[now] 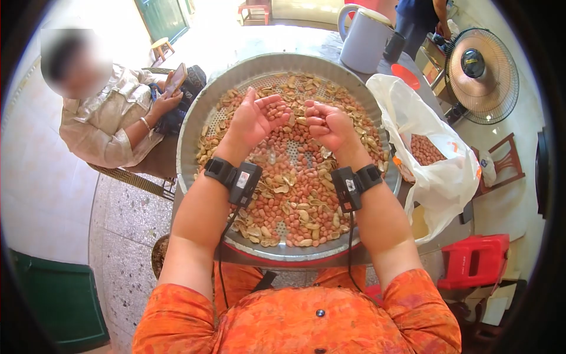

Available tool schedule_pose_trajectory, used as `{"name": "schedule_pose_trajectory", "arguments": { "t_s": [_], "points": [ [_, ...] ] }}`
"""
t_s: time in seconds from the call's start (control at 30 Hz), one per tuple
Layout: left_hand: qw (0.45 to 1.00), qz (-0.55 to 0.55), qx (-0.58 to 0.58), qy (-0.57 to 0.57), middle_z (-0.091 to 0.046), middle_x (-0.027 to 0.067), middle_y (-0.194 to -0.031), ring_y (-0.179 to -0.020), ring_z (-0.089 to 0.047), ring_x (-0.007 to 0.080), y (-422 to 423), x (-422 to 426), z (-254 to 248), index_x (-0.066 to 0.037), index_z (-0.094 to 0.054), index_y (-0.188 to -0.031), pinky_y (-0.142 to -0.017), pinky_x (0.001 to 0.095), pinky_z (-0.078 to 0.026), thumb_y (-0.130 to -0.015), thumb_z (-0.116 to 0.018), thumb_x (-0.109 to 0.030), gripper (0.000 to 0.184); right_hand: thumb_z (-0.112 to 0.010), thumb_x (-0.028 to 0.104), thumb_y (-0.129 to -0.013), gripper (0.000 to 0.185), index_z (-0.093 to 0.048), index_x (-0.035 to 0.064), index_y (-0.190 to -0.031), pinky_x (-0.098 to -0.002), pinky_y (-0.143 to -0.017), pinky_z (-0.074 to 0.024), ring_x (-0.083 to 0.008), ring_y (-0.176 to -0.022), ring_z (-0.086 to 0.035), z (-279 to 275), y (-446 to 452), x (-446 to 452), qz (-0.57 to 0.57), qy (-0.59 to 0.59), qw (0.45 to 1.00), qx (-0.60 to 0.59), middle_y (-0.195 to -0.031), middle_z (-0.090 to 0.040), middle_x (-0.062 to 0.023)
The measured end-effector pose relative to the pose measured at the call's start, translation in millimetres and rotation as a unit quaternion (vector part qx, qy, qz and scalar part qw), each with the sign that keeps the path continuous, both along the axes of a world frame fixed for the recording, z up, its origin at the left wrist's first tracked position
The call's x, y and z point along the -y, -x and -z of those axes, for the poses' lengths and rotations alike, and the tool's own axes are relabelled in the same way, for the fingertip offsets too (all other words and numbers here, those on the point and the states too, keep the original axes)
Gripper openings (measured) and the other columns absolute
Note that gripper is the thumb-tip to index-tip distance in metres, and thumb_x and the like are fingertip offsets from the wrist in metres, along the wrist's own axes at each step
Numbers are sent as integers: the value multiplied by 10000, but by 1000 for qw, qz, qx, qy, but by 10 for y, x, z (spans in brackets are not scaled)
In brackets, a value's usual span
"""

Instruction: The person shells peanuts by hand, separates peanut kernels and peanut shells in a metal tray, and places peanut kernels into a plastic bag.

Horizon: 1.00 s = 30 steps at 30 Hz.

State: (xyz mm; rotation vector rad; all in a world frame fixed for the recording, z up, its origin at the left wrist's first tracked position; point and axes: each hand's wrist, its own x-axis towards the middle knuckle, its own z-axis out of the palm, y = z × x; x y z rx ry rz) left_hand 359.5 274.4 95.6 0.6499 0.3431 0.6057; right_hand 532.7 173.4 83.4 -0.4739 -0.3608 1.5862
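Over a large round metal pan with a perforated bottom, both my hands are raised. My left hand is cupped palm up, its fingers curled around several shelled peanuts. Facing it, my right hand has its fingers curled in over a few more peanuts. A small gap separates the hands. Below them the pan holds reddish peanut kernels mixed with split pale shells and some whole pods.
Right of the pan stands an open white plastic bag with peanut kernels inside. Behind are a pale pitcher, a dark cup and a fan. A seated person holds a phone at left; another person stands at the back.
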Motion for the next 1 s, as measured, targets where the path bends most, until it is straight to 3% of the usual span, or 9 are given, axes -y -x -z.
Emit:
{"name": "schedule_pose_trajectory", "arguments": {
  "t_s": [0.13, 0.27, 0.4, 0.53, 0.6, 0.67, 0.77, 0.9, 1.0],
  "points": [
    [996, -24, 34, -76, -516, 186, -1028, -1001, -501, 285, -12, 50, -106, 90, -425, -1120, -879, 393, -423, -907, -202, -484, 651, -304, 258, -938, 286, -407, -4, -989, -166, -432, -411, -79, -524, -413, -19, 144, -32, -36, 80, 995, -55, -754, -490, -74],
    [978, 19, 45, -201, -511, 149, -1096, -1065, -464, 235, -42, 278, -286, 56, -417, -1173, -922, 352, -365, -911, -191, -482, 640, -257, 377, -929, 424, -426, -10, -971, -222, -496, -494, -163, -620, -545, -191, 462, 23, 34, 154, 984, 83, -808, -533, -124],
    [947, -62, 10, -316, -518, 106, -1109, -1059, -464, 184, 6, 215, -280, -3, -440, -1186, -915, 319, -353, -926, -217, -439, 555, -282, 356, -930, 367, -440, 25, -934, -166, -349, -342, -75, -479, -399, -142, 316, -20, -97, 37, 993, -64, -716, -478, -60],
    [899, -102, -185, -384, -604, 49, -918, -814, -576, 177, 81, 53, -170, -28, -562, -1014, -761, 312, -447, -881, -467, -295, 312, -361, 277, -919, 256, -439, 33, -903, -154, -323, -271, -49, -460, -344, -174, 73, 15, 2, -2, 999, -49, -653, -427, -25],
    [657, -28, -438, -613, -614, 57, -857, -735, -583, 173, 99, 48, -104, -47, -579, -980, -707, 297, -457, -766, -621, -257, 303, -361, 264, -918, 250, -435, 25, -904, -154, -328, -276, -52, -471, -351, -187, -5, 28, 7, -17, 995, -94, -674, -434, -31],
    [606, 16, -493, -623, -598, 92, -859, -788, -579, 201, 64, 137, -68, -50, -576, -960, -726, 304, -450, -690, -674, -255, 353, -336, 268, -923, 266, -432, 20, -907, -153, -336, -292, -77, -511, -397, -202, -52, 43, 100, 50, 985, -134, -712, -455, -55],
    [482, -29, -527, -699, -562, 121, -889, -918, -534, 281, -7, 335, 32, -39, -562, -904, -770, 361, -434, -705, -625, -207, 268, -298, 284, -929, 316, -423, -5, -942, -190, -433, -426, -173, -664, -509, -131, -75, 60, 97, 52, 985, -129, -850, -504, -148],
    [506, 12, -459, -730, -576, 139, -856, -890, -545, 294, -102, 383, 224, -44, -568, -890, -752, 360, -440, -691, -547, -65, 201, -250, 286, -931, 375, -400, -52, -996, -381, -719, -537, -321, -871, -554, -172, 43, 65, 114, 41, 984, -133, -977, -500, -230],
    [520, 17, -488, -701, -597, 150, -832, -853, -565, 303, -47, 312, 115, -37, -587, -848, -732, 368, -450, -686, -532, -27, 172, -222, 285, -932, 404, -383, -74, -1025, -489, -851, -463, -391, -960, -512, -232, 123, 100, 122, 9, 986, -115, -1000, -487, -252]
  ]
}}
